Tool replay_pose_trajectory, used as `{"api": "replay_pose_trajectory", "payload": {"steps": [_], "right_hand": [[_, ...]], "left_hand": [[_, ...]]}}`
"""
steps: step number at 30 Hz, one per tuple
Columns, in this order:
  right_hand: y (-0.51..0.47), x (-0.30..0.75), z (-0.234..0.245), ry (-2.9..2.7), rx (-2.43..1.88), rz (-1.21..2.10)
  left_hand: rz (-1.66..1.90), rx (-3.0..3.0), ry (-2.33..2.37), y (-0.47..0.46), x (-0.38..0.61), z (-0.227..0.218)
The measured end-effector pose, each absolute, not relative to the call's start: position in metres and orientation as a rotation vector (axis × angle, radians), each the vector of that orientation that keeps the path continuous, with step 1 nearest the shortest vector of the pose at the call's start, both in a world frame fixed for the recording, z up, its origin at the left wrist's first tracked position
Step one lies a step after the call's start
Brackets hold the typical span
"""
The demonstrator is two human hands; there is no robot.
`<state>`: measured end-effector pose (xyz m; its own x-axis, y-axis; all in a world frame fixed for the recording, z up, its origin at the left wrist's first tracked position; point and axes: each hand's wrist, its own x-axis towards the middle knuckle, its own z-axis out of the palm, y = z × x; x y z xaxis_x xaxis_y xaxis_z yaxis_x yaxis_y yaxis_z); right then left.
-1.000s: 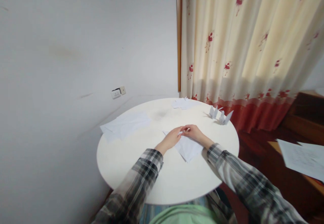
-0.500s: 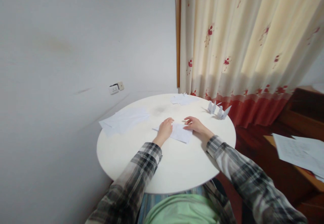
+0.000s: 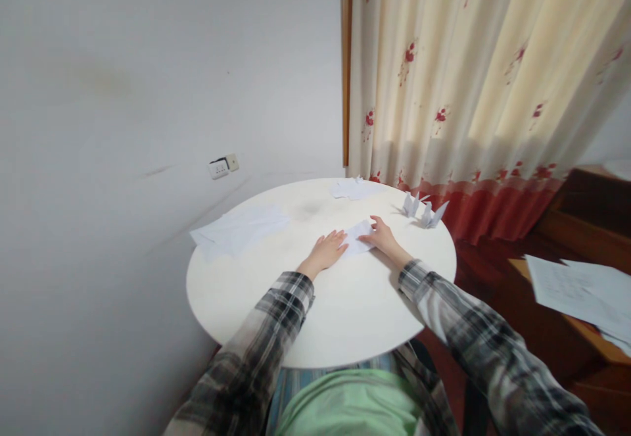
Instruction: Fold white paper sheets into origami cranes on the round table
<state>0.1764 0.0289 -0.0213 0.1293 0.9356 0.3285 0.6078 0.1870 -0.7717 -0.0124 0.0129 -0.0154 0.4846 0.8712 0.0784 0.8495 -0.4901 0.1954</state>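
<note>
A small piece of folded white paper (image 3: 353, 240) lies on the round white table (image 3: 335, 317), in front of me. My left hand (image 3: 326, 250) rests flat over the paper's left end, fingers stretched out and pressing on it. At the other end, my right hand (image 3: 383, 235) holds the right edge, its thumb on the paper and its index finger curved round the far side. The hands partly hide both ends, so the fold's details cannot be made out.
Loose white sheets (image 3: 241, 229) lie at the table's left, more paper (image 3: 352, 189) at the back. Two folded paper cranes (image 3: 434, 215) stand at the right rim. Beyond are a flowered curtain (image 3: 434, 81), a wall socket (image 3: 218, 169) and printed sheets (image 3: 576, 294) on a wooden surface.
The paper has been turned and now looks narrower. My left hand has moved right and flattened onto it. My right hand has closed on its right end.
</note>
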Motion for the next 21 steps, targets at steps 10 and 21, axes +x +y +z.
{"api": "replay_pose_trajectory", "payload": {"steps": [10,21], "right_hand": [[0.026,0.175,-0.02,-1.842,-1.428,0.26],[0.028,0.174,-0.028,-1.997,-1.07,0.273]], "left_hand": [[0.235,2.626,1.508,0.018,-0.013,-0.021],[0.551,2.625,1.502,0.027,-0.017,-0.026]]}}
